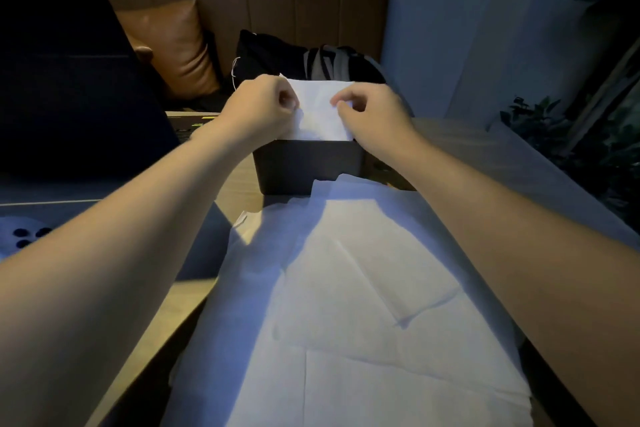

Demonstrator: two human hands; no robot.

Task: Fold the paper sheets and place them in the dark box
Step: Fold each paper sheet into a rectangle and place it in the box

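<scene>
Folded white paper sheet (320,111), held upright over the open dark rectangular box (306,165) at 12 o'clock.
Left hand (258,107) and right hand (372,116) each pinch a side edge with curled fingers. Step, judged: insertion. Next: lower and release. Unfolded creased white sheets (346,305) wait at 6 o'clock.

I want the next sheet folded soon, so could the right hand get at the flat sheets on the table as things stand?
Probably not yet: the right hand grips the folded sheet over the dark box. The flat sheets lie uncovered.
</scene>
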